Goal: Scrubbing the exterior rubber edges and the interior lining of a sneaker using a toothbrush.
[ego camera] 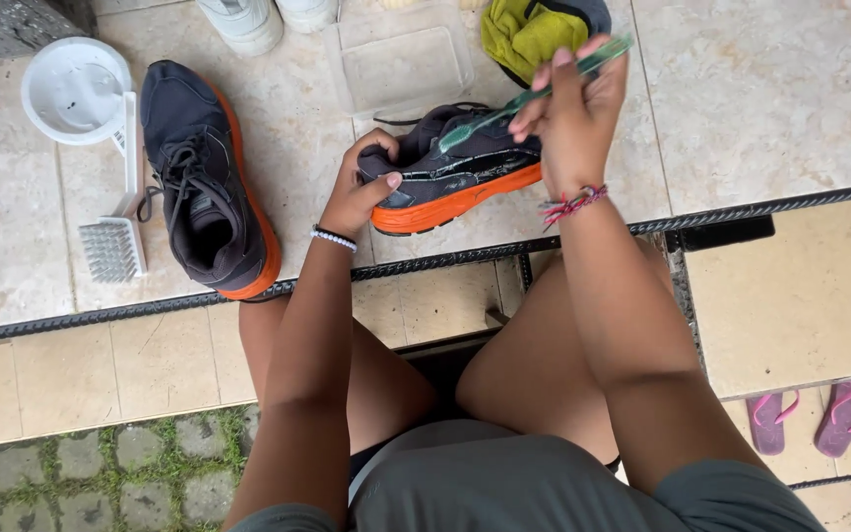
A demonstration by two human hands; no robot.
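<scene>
The left hand (359, 187) is closed around the heel end of a black running shoe with an orange sole (450, 177), thumb over the collar and fingers under the sole, holding it tipped on its side just above the tiled step (770, 99). The right hand (568, 118) grips a green toothbrush (534, 94) between thumb and fingers, its bristle end touching the shoe's dark upper near the laces. A beaded bracelet sits on the left wrist and a red woven one on the right. The matching second shoe (207, 177) stands upright on the tiles to the left, well apart from the held 1. Just beside it lies a white scrubbing brush (118, 222), bristles up, its handle reaching toward a white round bowl (73, 89). Behind the held shoe is a clear plastic container (401, 64), with a yellow-green cloth (524, 34) near it. 2 pink flip-flops (815, 419) rest on the lower step at right.
</scene>
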